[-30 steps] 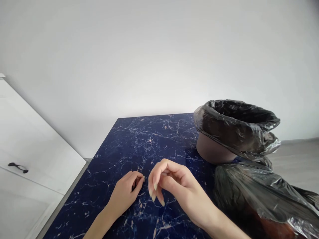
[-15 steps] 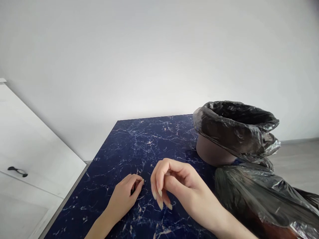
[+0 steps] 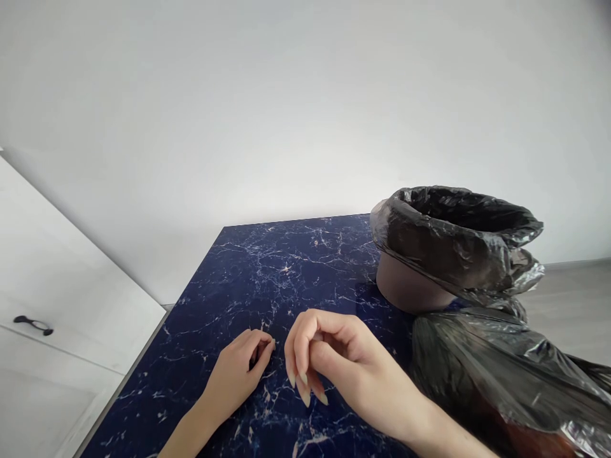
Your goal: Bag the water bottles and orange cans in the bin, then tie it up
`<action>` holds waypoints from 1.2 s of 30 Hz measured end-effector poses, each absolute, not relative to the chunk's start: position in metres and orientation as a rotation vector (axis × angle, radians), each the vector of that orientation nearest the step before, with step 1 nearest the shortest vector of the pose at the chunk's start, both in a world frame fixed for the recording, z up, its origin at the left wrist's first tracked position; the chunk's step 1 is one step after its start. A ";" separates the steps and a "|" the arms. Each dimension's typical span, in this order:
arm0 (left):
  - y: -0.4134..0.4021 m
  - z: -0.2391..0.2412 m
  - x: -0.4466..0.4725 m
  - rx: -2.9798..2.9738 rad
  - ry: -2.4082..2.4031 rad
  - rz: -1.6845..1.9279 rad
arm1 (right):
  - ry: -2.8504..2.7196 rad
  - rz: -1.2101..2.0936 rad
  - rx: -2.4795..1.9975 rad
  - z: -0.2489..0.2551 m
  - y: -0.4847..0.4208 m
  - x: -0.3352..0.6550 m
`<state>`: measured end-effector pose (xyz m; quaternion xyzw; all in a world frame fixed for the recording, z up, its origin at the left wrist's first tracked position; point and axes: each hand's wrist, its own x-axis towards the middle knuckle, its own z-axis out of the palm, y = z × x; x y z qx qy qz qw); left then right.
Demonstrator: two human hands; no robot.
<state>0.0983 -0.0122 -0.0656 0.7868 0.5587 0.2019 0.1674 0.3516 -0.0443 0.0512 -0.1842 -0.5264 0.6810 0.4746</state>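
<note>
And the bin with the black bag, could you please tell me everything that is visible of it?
The bin looks like brownish-grey plastic and stands upright at the right of the table. A thin, shiny black bag lines it, folded loosely over the rim. Inside is dark; contents cannot be told.

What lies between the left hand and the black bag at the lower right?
In the head view, the right hand lies between them, with blue marbled tabletop showing on either side.
</note>
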 end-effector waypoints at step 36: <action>-0.010 -0.064 0.098 2.264 1.548 0.633 | -1.961 0.978 -0.750 0.068 -0.066 0.367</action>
